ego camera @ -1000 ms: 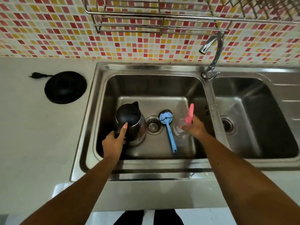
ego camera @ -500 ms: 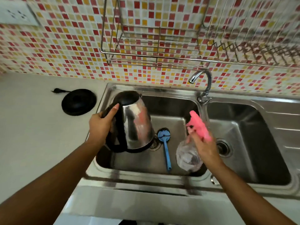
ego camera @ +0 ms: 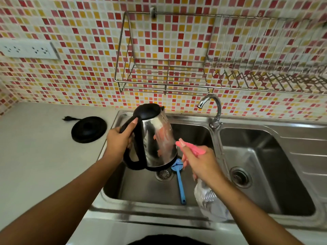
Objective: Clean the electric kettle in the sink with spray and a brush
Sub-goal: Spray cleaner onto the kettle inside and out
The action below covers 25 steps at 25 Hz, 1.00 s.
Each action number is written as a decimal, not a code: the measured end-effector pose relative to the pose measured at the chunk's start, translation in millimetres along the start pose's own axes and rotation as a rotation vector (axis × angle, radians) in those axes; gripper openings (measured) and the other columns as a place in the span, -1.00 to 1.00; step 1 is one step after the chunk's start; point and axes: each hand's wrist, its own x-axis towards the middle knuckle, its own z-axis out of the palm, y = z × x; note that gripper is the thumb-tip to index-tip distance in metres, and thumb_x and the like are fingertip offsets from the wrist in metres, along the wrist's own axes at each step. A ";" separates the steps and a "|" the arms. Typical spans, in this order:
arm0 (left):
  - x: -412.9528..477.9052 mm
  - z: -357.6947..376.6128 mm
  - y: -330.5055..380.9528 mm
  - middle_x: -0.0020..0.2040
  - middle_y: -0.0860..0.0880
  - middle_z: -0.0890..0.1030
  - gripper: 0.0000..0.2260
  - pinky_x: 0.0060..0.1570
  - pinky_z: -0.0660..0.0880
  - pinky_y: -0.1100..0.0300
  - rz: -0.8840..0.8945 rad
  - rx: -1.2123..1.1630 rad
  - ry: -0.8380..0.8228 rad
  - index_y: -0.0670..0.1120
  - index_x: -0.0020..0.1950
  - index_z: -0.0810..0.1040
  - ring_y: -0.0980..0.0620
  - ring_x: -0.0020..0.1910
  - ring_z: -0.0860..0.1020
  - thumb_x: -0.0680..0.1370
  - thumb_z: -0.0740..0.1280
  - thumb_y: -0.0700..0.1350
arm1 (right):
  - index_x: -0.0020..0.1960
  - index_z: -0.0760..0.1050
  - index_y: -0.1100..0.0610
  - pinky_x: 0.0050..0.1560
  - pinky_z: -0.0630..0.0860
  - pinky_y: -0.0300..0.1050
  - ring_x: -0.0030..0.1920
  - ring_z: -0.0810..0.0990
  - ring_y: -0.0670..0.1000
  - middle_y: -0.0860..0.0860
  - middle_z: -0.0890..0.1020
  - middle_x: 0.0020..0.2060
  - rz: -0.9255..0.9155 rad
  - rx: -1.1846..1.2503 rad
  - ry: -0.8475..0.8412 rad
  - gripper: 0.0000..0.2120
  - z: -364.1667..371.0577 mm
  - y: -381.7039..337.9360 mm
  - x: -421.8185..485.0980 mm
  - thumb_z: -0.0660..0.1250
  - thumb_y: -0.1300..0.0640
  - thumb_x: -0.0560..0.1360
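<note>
One kettle (ego camera: 157,138) is held at frame centre above the sink (ego camera: 141,209), its black handle gripped by the left hand (ego camera: 118,140); just right, one spray bottle (ego camera: 208,200) is clutched by the right hand (ego camera: 200,161), pink nozzle towards the steel; one blue brush (ego camera: 180,183) is seen lying below; one black base (ego camera: 88,129) is seen left.

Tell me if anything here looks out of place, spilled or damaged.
Nothing stands out. The left hand holds the kettle over the sink, the right hand aims the spray bottle at it, the brush lies in the sink, and the kettle base sits on the counter.
</note>
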 end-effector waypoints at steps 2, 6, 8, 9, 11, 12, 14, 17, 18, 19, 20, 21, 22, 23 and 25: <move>0.9 1.3 0.7 -0.56 -0.06 0.38 -0.57 -0.52 0.32 0.22 0.016 0.003 -0.004 -0.20 -0.35 0.44 -0.01 -0.62 0.33 0.47 0.41 0.12 | -0.31 0.60 0.08 -0.50 0.53 -0.08 -0.66 0.49 -0.03 0.11 0.61 -0.48 -0.019 -0.077 0.059 -0.32 -1.4 -1.9 1.3 0.15 -0.53 0.34; 4.1 0.2 -1.2 -0.57 -0.06 0.37 -0.57 -0.51 0.30 0.21 0.027 0.023 -0.003 -0.20 -0.38 0.42 -0.02 -0.62 0.31 0.47 0.42 0.10 | -0.23 0.61 0.15 -0.43 0.61 0.04 -0.66 0.51 -0.02 0.08 0.66 -0.42 -0.057 -0.194 0.034 -0.27 -9.2 -10.0 3.5 0.09 -0.51 0.39; 4.9 -1.2 -3.8 -0.57 -0.07 0.37 -0.56 -0.51 0.30 0.21 0.024 0.019 -0.002 -0.22 -0.36 0.43 -0.02 -0.61 0.31 0.46 0.43 0.11 | -0.14 0.64 0.10 -0.41 0.62 0.01 -0.65 0.53 -0.04 0.06 0.68 -0.37 -0.072 -0.233 -0.005 -0.32 -8.9 -17.2 1.2 0.09 -0.48 0.42; 5.0 -1.8 -4.5 -0.56 -0.07 0.37 -0.56 -0.51 0.30 0.21 0.018 0.026 0.004 -0.22 -0.35 0.44 -0.03 -0.61 0.32 0.45 0.43 0.11 | -0.16 0.64 0.04 -0.41 0.62 0.01 -0.65 0.52 -0.02 0.07 0.67 -0.39 -0.084 -0.236 -0.001 -0.38 -6.4 -19.3 -0.1 0.11 -0.46 0.42; 4.7 -1.7 -5.3 -0.54 -0.09 0.38 -0.57 -0.51 0.33 0.21 0.009 0.048 0.018 -0.21 -0.35 0.45 -0.02 -0.60 0.34 0.45 0.43 0.13 | -0.24 0.63 0.01 -0.44 0.59 0.04 -0.63 0.51 0.04 0.10 0.64 -0.46 -0.099 -0.232 0.030 -0.43 0.3 -19.3 -3.2 0.15 -0.45 0.42; 4.9 -1.5 -5.4 -0.54 -0.10 0.39 -0.57 -0.51 0.33 0.21 0.009 0.056 0.024 -0.21 -0.34 0.45 -0.02 -0.60 0.35 0.45 0.43 0.14 | -0.26 0.63 0.03 -0.45 0.57 0.05 -0.61 0.50 0.05 0.12 0.62 -0.47 -0.111 -0.241 0.050 -0.41 3.1 -18.2 -5.4 0.16 -0.46 0.41; 5.2 -1.1 -5.1 -0.54 -0.08 0.38 -0.56 -0.51 0.33 0.22 0.010 0.059 0.036 -0.20 -0.36 0.44 -0.01 -0.60 0.35 0.44 0.43 0.14 | -0.24 0.64 0.05 -0.45 0.56 0.04 -0.62 0.45 -0.02 0.11 0.60 -0.47 -0.128 -0.254 0.065 -0.39 4.6 -16.1 -9.9 0.15 -0.47 0.40; 7.4 -2.3 -4.1 -0.58 -0.03 0.38 -0.58 -0.49 0.34 0.22 0.012 0.046 0.051 -0.13 -0.42 0.41 -0.01 -0.59 0.35 0.45 0.44 0.12 | -0.41 0.54 0.03 -0.43 0.57 0.02 -0.59 0.50 -0.04 0.07 0.63 -0.46 -0.153 -0.274 0.040 -0.45 2.8 -16.0 -11.2 0.19 -0.40 0.44; 8.8 -3.4 -3.4 -0.57 -0.03 0.39 -0.58 -0.46 0.35 0.20 0.011 0.039 0.053 -0.13 -0.43 0.42 -0.04 -0.57 0.36 0.45 0.44 0.12 | -0.43 0.54 -0.06 -0.42 0.58 0.03 -0.58 0.51 -0.03 0.07 0.63 -0.46 -0.148 -0.288 0.034 -0.50 3.1 -15.5 -11.1 0.19 -0.40 0.44; 10.2 -5.0 -2.6 -0.57 -0.04 0.39 -0.58 -0.44 0.35 0.19 0.009 0.033 0.053 -0.13 -0.43 0.42 -0.05 -0.56 0.37 0.45 0.44 0.12 | -0.46 0.53 -0.19 -0.40 0.59 0.04 -0.58 0.51 -0.02 0.07 0.63 -0.47 -0.131 -0.299 0.033 -0.57 4.1 -12.7 -10.0 0.19 -0.41 0.43; 11.6 -6.8 -1.7 -0.57 -0.04 0.38 -0.57 -0.44 0.34 0.19 0.010 0.031 0.051 -0.14 -0.42 0.42 -0.05 -0.56 0.36 0.44 0.44 0.13 | -0.49 0.50 -0.28 -0.39 0.60 0.04 -0.58 0.53 0.00 0.08 0.62 -0.48 -0.110 -0.299 0.031 -0.60 4.5 -10.6 -9.9 0.19 -0.43 0.41; 13.2 -8.9 -1.1 -0.57 -0.04 0.38 -0.57 -0.46 0.33 0.20 0.012 0.032 0.047 -0.14 -0.42 0.42 -0.03 -0.58 0.34 0.44 0.43 0.14 | -0.50 0.50 -0.30 -0.38 0.61 0.05 -0.56 0.54 0.04 0.10 0.61 -0.48 -0.095 -0.297 0.033 -0.60 4.1 -8.1 -9.5 0.18 -0.45 0.39; 14.2 -10.6 -0.2 -0.57 -0.04 0.37 -0.56 -0.48 0.32 0.22 0.013 0.033 0.045 -0.15 -0.42 0.42 -0.02 -0.59 0.33 0.43 0.43 0.15 | -0.47 0.53 -0.27 -0.37 0.61 0.06 -0.55 0.55 0.08 0.12 0.61 -0.47 -0.086 -0.300 0.035 -0.59 3.1 -6.1 -9.4 0.17 -0.48 0.37; 15.8 -11.9 0.5 -0.58 -0.03 0.37 -0.56 -0.49 0.32 0.23 0.016 0.031 0.044 -0.15 -0.42 0.42 0.00 -0.60 0.34 0.44 0.43 0.16 | -0.39 0.59 -0.22 -0.36 0.61 0.07 -0.53 0.55 0.09 0.13 0.62 -0.44 -0.089 -0.301 0.013 -0.55 1.9 -4.8 -8.9 0.14 -0.49 0.36; 18.2 -14.2 1.8 -0.59 0.00 0.38 -0.57 -0.50 0.33 0.24 0.018 0.018 0.039 -0.15 -0.41 0.43 0.03 -0.61 0.34 0.45 0.42 0.14 | -0.10 0.66 -0.19 -0.33 0.61 0.09 -0.48 0.56 0.10 0.12 0.65 -0.37 -0.107 -0.343 -0.068 -0.46 1.1 -4.8 -9.5 0.08 -0.50 0.34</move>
